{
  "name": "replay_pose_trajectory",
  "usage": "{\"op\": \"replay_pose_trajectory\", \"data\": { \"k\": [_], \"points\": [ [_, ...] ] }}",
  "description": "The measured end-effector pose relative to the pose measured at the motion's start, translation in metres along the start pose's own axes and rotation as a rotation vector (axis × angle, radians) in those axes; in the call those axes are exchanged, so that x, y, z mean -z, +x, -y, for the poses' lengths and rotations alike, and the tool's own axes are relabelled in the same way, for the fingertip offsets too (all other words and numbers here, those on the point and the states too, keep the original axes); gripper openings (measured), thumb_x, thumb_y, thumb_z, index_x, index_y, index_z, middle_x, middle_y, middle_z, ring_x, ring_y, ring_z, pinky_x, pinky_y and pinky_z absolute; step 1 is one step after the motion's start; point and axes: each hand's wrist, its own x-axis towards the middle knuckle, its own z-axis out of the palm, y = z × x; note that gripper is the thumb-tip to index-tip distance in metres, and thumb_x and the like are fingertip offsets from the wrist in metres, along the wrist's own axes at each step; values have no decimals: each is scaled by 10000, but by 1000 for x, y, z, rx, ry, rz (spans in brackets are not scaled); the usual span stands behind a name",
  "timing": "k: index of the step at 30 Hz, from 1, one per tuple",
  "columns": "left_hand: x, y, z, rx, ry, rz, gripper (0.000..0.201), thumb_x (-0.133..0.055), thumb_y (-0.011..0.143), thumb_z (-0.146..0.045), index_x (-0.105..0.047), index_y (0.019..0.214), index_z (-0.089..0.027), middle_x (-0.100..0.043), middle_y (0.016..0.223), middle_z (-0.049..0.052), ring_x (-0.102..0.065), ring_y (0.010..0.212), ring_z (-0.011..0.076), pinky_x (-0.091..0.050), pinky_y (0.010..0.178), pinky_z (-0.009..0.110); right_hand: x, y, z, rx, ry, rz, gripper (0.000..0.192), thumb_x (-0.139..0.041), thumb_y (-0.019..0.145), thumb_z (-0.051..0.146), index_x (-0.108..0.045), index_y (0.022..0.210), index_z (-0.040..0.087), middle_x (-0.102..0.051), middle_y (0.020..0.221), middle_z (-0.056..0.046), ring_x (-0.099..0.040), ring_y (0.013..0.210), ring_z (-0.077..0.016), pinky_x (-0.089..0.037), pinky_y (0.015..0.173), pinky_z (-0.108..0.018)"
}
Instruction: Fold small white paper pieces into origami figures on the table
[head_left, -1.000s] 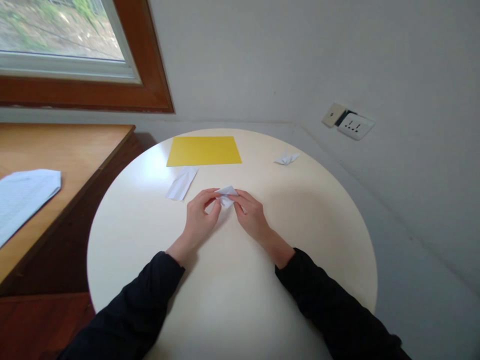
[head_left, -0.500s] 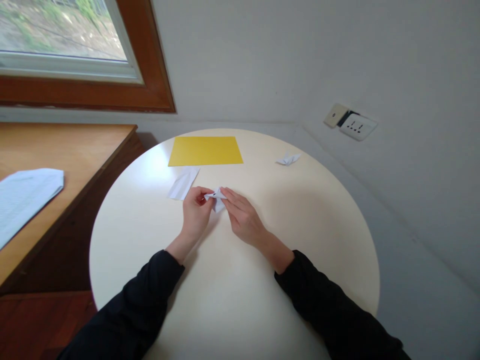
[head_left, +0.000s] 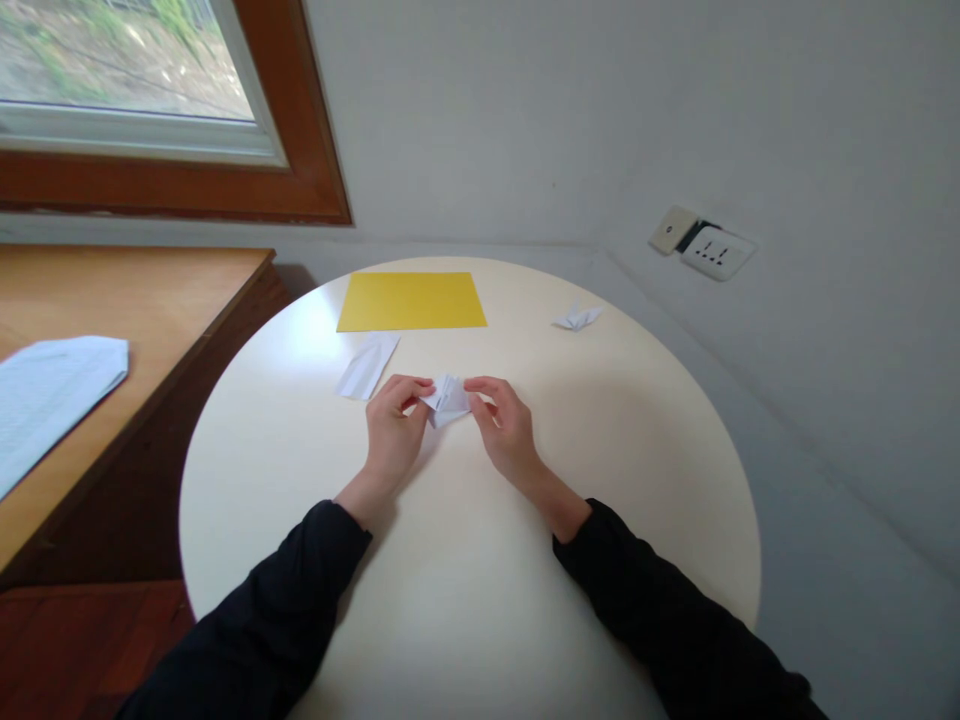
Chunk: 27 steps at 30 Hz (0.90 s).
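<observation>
A small folded white paper (head_left: 448,398) is held up between my two hands, just above the round table. My left hand (head_left: 397,418) pinches its left corner between thumb and fingers. At the paper's right edge, the thumb and index finger of my right hand (head_left: 508,425) close on it. Creases and layered flaps show on the side towards me. Left of the paper, behind my left hand, lies a creased white paper strip (head_left: 369,365). Farther off to the right sits another folded white paper piece (head_left: 577,318) with pointed ends.
The round cream table (head_left: 465,570) carries a yellow sheet (head_left: 411,301) at its far edge. To the left stands a wooden desk (head_left: 165,290) with a white cloth-like item (head_left: 56,385) on it. Wall sockets (head_left: 716,252) are on the right, a wood-framed window (head_left: 322,170) on the left.
My right hand has shifted slightly right, from flat fingers over the paper to a pinch on its edge. The folded paper now shows wider, with its flaps visible. My left hand stays nearly in place.
</observation>
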Motion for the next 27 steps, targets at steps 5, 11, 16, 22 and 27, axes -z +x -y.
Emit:
{"op": "replay_pose_trajectory", "data": {
  "k": [5, 11, 16, 22, 27],
  "points": [
    [3, -2, -9, -100, 117, 28, 133, -544, 729, -139, -641, 658, -195, -672, 845, 39, -628, 772, 149, -535, 676, 272, -5, 4, -5, -301, 276, 133, 428, -641, 722, 457, -628, 1056, 189, -688, 848, -41, -617, 626, -141, -533, 523, -282],
    [5, -3, -7, -152, 160, 42, 154, -522, 761, -148, -661, 713, -190, -698, 880, 58, -645, 755, 153, -539, 639, 268, -5, 3, 6, -420, 418, 184, 433, -682, 690, 424, -666, 1043, 172, -704, 820, -31, -628, 612, -136, -503, 557, -280],
    [1, -4, -7, -88, 105, 51, 148, -526, 741, -162, -669, 769, -181, -697, 957, 82, -656, 821, 171, -546, 678, 287, -7, 3, 4, -441, 417, 99, 467, -712, 660, 388, -661, 1064, 161, -709, 779, -28, -606, 562, -126, -491, 555, -287],
    [0, -5, -7, 38, -11, 120, 220, -496, 734, -149, -678, 858, -159, -682, 1052, 117, -651, 906, 198, -539, 715, 295, -7, 6, -5, -398, 345, 27, 513, -710, 642, 366, -642, 1098, 143, -668, 627, 12, -589, 508, -123, -468, 520, -274],
    [-3, -3, -7, 126, -36, 122, 235, -624, 729, -286, -651, 913, -142, -690, 956, 98, -645, 898, 198, -511, 862, 359, -6, 7, -7, -335, 300, -28, 455, -690, 654, 329, -653, 1066, 140, -632, 560, 39, -582, 491, -116, -439, 494, -250]
  ]
}}
